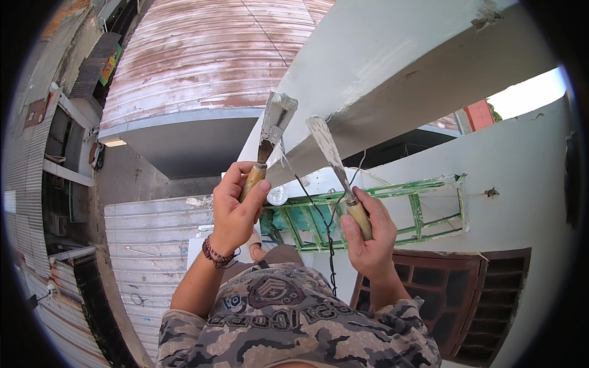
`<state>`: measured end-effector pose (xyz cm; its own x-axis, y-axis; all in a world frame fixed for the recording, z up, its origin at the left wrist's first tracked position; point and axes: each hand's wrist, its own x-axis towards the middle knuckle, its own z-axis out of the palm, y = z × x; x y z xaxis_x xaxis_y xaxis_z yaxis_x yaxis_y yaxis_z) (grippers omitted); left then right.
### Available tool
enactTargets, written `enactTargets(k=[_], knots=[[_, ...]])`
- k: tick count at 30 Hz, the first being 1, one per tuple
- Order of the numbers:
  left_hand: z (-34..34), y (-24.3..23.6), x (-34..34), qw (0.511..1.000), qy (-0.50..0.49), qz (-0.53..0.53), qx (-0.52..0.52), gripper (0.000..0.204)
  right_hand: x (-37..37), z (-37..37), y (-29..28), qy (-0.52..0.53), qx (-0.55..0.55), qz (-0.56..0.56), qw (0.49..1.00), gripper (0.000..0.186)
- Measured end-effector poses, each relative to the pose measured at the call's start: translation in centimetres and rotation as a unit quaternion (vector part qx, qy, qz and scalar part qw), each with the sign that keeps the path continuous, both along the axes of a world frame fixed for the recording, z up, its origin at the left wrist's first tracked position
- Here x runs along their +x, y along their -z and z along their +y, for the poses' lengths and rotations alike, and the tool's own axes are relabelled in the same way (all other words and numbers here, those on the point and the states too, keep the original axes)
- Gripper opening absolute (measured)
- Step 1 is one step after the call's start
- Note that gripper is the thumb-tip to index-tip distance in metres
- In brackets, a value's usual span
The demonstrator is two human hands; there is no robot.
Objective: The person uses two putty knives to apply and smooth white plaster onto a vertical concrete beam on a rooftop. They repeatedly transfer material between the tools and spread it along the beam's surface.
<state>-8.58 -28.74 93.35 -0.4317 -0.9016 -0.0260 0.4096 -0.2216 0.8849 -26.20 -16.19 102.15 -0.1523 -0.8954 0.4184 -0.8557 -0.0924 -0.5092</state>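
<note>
My left hand grips the wooden handle of a putty knife, its blade raised and coated in white paste. In my right hand is a second putty knife, also wooden-handled, with white paste along its long blade, pointing up and slightly left. The two blades are apart, in front of a white painted concrete beam that has rough patched spots and runs diagonally to the upper right. Below, between my hands, are dark cables and a small clear round container, partly hidden.
A paint-spattered green ladder lies horizontally below, beside a white wall with a brown-framed window. Corrugated roofs spread upper left and lower left, far below at the left edge. My bare foot shows beside the ladder.
</note>
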Motion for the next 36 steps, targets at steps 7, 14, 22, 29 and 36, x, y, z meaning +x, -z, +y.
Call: enactTargets(k=[7,14,22,29,36], knots=[[-1.5,-0.7,-0.5,0.999,0.003,0.012,-0.033,0.024,2.8,1.6,-1.0,-0.044,0.150,-0.192,0.969,0.051],[-1.1,-2.2,-1.0,0.999,0.002,-0.015,-0.039,0.028,3.4,1.4,-0.1,-0.041,0.141,-0.311,0.939,0.054],[-0.6,-2.7,-1.6,0.999,0.015,-0.023,-0.035,0.022,3.8,1.2,-0.2,-0.048,0.118,-0.404,0.906,0.054],[-0.3,-3.1,-1.4,0.998,0.018,-0.042,-0.039,0.023,1.4,1.6,-0.5,-0.003,0.114,-0.414,0.903,0.045],[0.1,-4.0,-1.3,0.997,0.014,-0.055,-0.045,0.028,-5.4,0.6,1.7,-0.034,0.001,-0.473,0.880,0.035]])
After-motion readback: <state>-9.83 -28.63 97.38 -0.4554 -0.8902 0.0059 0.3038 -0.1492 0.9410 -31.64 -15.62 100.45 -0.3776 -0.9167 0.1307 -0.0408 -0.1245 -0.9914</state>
